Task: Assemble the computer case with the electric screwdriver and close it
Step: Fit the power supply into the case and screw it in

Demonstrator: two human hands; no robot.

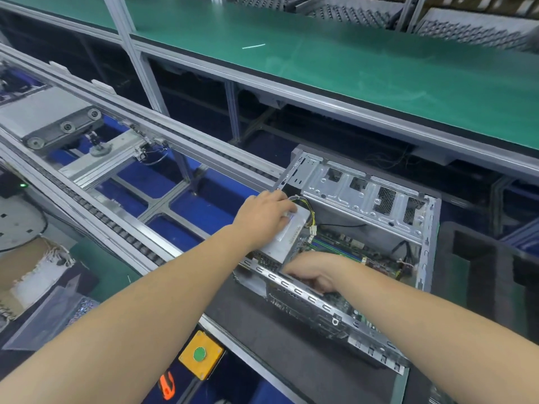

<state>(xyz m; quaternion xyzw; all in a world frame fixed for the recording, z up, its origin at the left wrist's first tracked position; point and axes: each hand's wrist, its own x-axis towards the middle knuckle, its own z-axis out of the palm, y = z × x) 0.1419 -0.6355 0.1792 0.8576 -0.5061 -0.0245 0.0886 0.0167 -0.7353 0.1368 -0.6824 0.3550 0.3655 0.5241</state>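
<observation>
Dark mat (253, 313) on conveyor line (122, 228) carried open computer case (379, 205); foam block (481, 263) at three o'clock.

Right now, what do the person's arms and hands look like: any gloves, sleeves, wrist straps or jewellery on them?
Both arms are bare from the bottom edge of the picture to the fingertips: no sleeves show. The left hand and the right hand wear no gloves. No watch, bracelet, wrist strap or cable shows at either wrist. No rings show on the left hand; the right hand's fingers are partly hidden inside the computer case.
</observation>
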